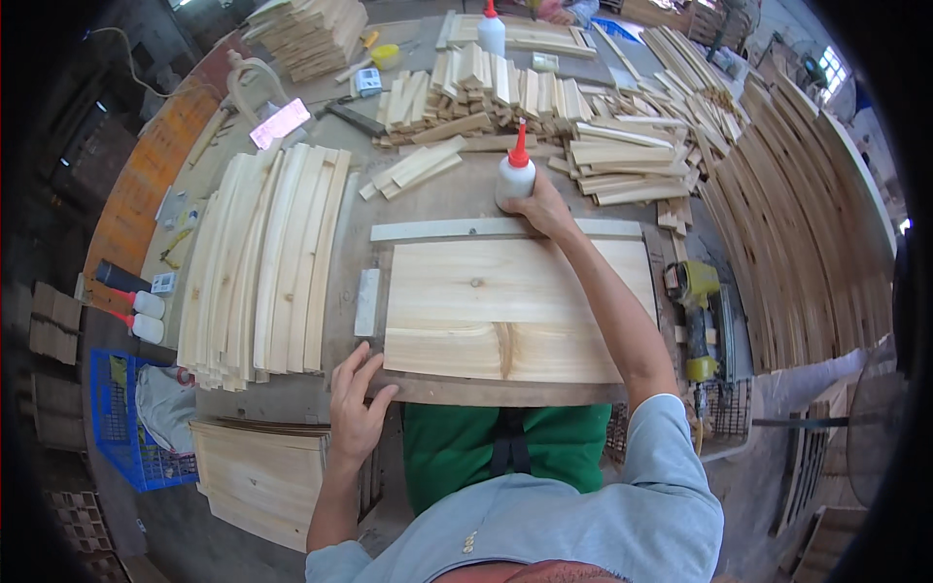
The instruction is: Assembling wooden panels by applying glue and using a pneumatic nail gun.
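My right hand (544,209) reaches across the bench with its fingers wrapped round a white glue bottle (516,181) with a red nozzle, which stands upright. Under that forearm lies a pale wooden panel (457,291), with a long wood strip (428,231) along its far side. My left hand (358,398) rests at the bench's near edge, beside the panel's near left corner, fingers apart and holding nothing. Just beyond it lies a short wood strip (366,303).
Long slats (262,262) are stacked at the left, short wood pieces (486,92) at the back. A yellow-green power tool (692,282) lies to the right, near tall stacked boards (797,223). A blue crate (126,418) stands lower left. Another person's hand (562,17) shows at the far end.
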The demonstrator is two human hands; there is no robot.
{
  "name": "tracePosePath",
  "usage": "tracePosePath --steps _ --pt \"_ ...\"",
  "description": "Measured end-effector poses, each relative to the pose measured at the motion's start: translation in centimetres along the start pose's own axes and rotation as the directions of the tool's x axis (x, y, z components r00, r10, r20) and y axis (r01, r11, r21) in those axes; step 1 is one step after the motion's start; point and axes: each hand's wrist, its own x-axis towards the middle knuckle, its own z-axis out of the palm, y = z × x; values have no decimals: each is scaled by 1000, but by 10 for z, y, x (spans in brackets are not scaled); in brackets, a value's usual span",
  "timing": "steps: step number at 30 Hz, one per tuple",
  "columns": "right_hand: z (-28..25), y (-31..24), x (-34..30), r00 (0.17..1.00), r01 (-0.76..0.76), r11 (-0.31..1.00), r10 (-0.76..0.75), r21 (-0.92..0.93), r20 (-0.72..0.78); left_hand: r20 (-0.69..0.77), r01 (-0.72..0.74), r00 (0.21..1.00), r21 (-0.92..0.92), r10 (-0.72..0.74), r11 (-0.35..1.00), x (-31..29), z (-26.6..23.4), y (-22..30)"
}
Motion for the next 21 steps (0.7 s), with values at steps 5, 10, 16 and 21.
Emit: tracePosePath --steps 5,10,16,21 --pt "6 -28 -19 997 -62 998 61 -24 -36 -7 -33 999 -163 32 986 11 -2 7" --pt "10 -70 -93 919 348 900 -383 -263 -92 77 171 981 -770 -177 615 74 62 49" --pt "-15 -80 -170 872 457 742 -483 -492 80 336 347 935 -933 -113 99 101 113 79" --pt "-10 -57 -196 968 -86 613 239 786 -81 228 222 961 -974 -158 -51 87 133 96"
